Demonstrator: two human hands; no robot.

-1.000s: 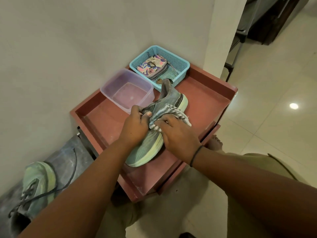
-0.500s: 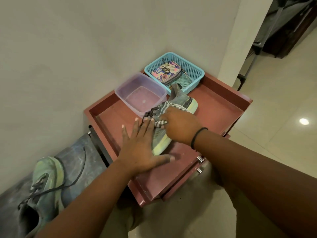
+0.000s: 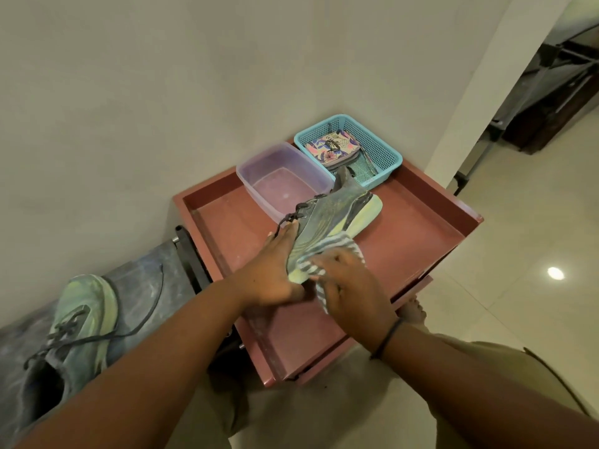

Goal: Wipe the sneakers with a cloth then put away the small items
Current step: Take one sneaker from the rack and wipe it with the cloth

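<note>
A grey-green sneaker [image 3: 330,215] lies on the red tray-topped cabinet [image 3: 421,234], heel toward the wall and toe toward me. My left hand [image 3: 272,273] rests with straight fingers along the shoe's left side by the laces, thumb near the toe. Over the toe, my right hand [image 3: 346,283] grips a grey-and-white striped cloth [image 3: 337,244] and presses it onto the shoe. The second sneaker [image 3: 74,332] sits on a grey-blue surface at the lower left, its lace trailing.
A translucent purple tub [image 3: 282,179] stands behind the shoe. Beside it in the back corner sits a blue mesh basket [image 3: 389,150] holding a floral pouch [image 3: 334,145]. Walls border the cabinet at the left and back. Tiled floor lies to the right.
My right hand slid the cloth from the middle of the shoe down to its toe. My left hand moved from lying flat on the toe to resting along the shoe's left side.
</note>
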